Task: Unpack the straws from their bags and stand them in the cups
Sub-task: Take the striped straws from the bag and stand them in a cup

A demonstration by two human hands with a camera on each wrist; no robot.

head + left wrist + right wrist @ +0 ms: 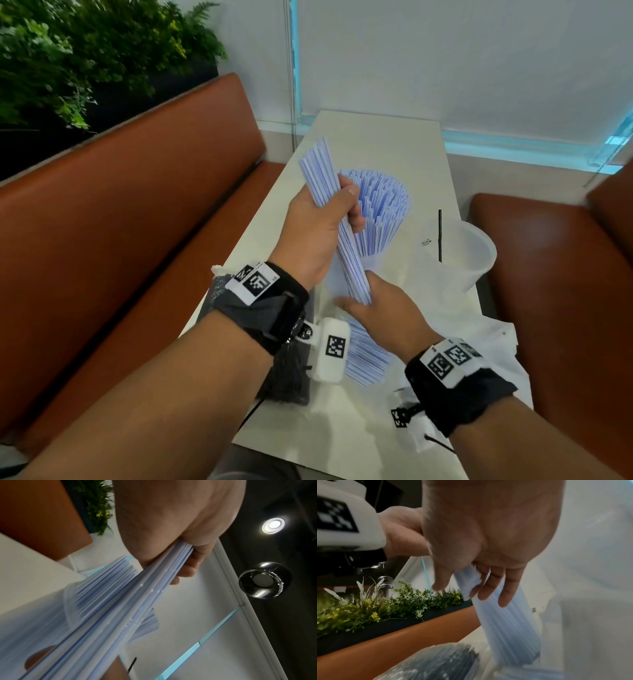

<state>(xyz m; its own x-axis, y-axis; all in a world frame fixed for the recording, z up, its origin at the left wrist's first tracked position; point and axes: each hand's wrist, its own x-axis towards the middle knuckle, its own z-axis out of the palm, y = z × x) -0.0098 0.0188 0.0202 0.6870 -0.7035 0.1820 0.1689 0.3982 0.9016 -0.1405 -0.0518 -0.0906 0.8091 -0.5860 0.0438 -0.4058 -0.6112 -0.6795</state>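
Note:
My left hand [329,209] grips a bundle of white straws with blue stripes [346,246] near its upper half and holds it slanted above the table. My right hand [373,308] lies under the bundle's lower ends, fingers [489,588] straight, with the straw ends [467,582] against them. Behind the bundle a clear cup [371,265] holds several of the same straws [383,205], fanned out. A second clear cup [469,253] to the right holds one black straw [439,236]. An open bag of striped straws [368,353] lies beneath my hands.
A bag of black straws [284,380] lies at the table's left edge under my left wrist. Crumpled clear plastic [479,342] covers the table's right side. Brown bench seats [137,205] flank the narrow white table [376,137]; plants [85,51] stand behind the left bench.

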